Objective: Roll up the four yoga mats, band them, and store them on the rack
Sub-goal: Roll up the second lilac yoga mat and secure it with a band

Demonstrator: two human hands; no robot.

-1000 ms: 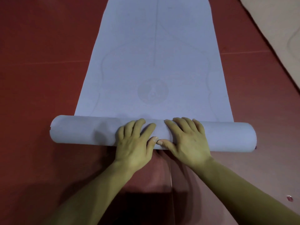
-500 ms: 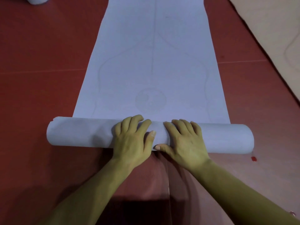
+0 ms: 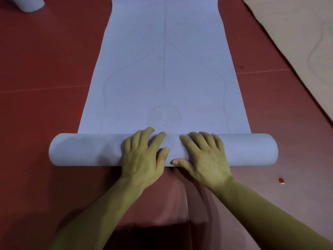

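**A:** Lilac-grey, is it, that yoga mat [image 3: 167, 74]? Where does it lie?

**B:** Pale lilac-grey, yes. It lies on the dark red floor [image 3: 45, 56] and runs straight away from the person. The near end is wound into a roll [image 3: 84, 150] that lies crosswise. The far part is flat and runs out of the top of the view. Faint lines and a round emblem mark the flat part, with the emblem just beyond the roll.

**A:** And the hands?

**B:** Both lie on the middle of the roll, side by side, close but not touching. The left hand [image 3: 142, 156] is palm down, its fingers spread over the top of the roll and its thumb pointing toward the other hand. The right hand [image 3: 205, 156] lies the same way, fingers over the crest, thumb low on the near side of the roll. Neither closes round it; they press flat on it.

**A:** Anything else about?

**B:** A second rolled mat [image 3: 28, 3] of the same pale colour sits at the far left corner, cut off by the edge. A beige mat [image 3: 297, 42] lies flat at the right, well apart from the lilac one, with a thin curved line on it. A small red object [image 3: 281, 181] sits on the floor near the right end of the roll, too small to tell what it is. Between the forearms a ribbed reddish strip [image 3: 171, 199] lies on the floor.
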